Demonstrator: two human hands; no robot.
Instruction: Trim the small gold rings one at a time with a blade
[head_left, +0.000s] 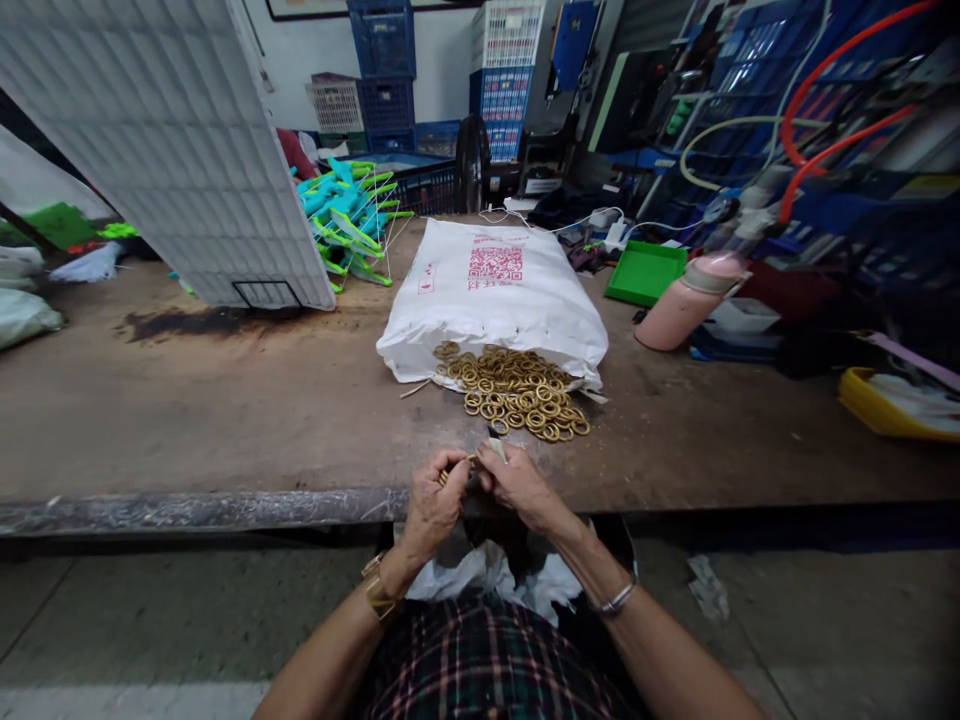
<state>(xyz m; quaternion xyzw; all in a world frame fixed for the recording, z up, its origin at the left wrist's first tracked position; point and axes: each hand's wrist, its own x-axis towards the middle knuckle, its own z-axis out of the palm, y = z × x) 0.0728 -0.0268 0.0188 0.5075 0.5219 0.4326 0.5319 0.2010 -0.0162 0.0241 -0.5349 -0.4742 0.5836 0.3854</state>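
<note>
My left hand [439,500] is closed round several brass-coloured rings [444,477], held just above the table's front edge. My right hand [517,482] grips a small pale tool with a dark tip [497,447], whose exact kind I cannot make out. The fingertips of both hands almost meet at one ring [472,458]. Just beyond them lies a heap of similar rings [529,392], spilling from the mouth of a white woven sack [442,280] with red print, which lies flat on the table.
On the brown table [300,420], a large ribbed grey panel [187,130] stands tilted at the left. Turquoise and green plastic pieces [349,215] are piled behind it. To the right are a green tray [646,273], a pink bottle [686,305] and a yellow tray [870,405].
</note>
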